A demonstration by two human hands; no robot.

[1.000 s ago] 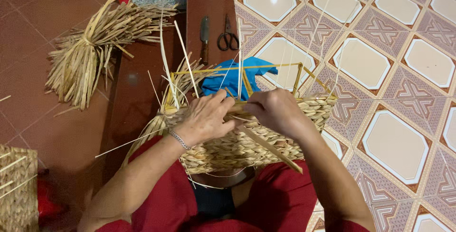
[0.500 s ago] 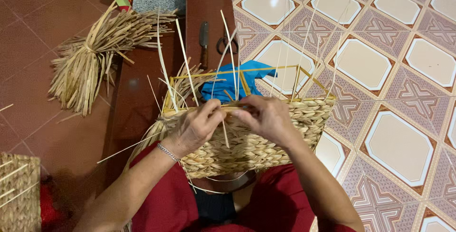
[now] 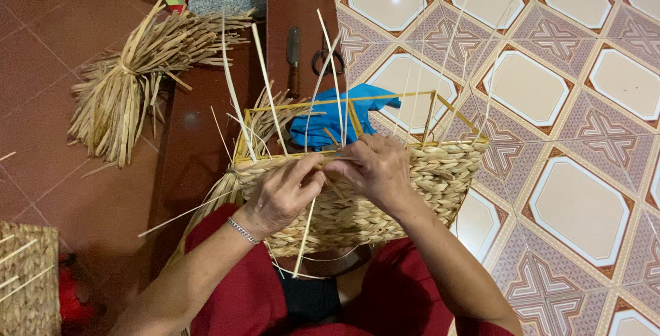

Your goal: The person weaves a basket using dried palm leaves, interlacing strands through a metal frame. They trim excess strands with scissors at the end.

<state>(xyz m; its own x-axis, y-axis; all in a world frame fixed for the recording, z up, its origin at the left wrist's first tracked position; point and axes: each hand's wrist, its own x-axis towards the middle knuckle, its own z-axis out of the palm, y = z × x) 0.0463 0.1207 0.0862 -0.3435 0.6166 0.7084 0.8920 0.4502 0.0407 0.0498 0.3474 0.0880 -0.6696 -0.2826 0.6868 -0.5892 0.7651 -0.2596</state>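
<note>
A half-woven straw basket (image 3: 440, 178) on a yellow wire frame (image 3: 385, 97) rests on my lap, open side facing away. My left hand (image 3: 282, 195) pinches a pale straw strand (image 3: 306, 229) at the near rim. My right hand (image 3: 371, 167) grips the rim weave beside it, fingers curled on the same strand. Long loose strands (image 3: 265, 95) stick up from the rim. A blue cloth (image 3: 330, 119) lies inside the frame.
A bundle of dried straw (image 3: 130, 78) lies on the red floor at left. A knife (image 3: 293, 54) and scissors (image 3: 323, 57) sit on a dark board ahead. Another woven basket (image 3: 27, 281) stands at lower left. Patterned tiles (image 3: 550, 88) fill the right.
The basket has turned so its woven side faces me squarely. The long strand that lay slanted under my right hand now hangs down from my left fingers.
</note>
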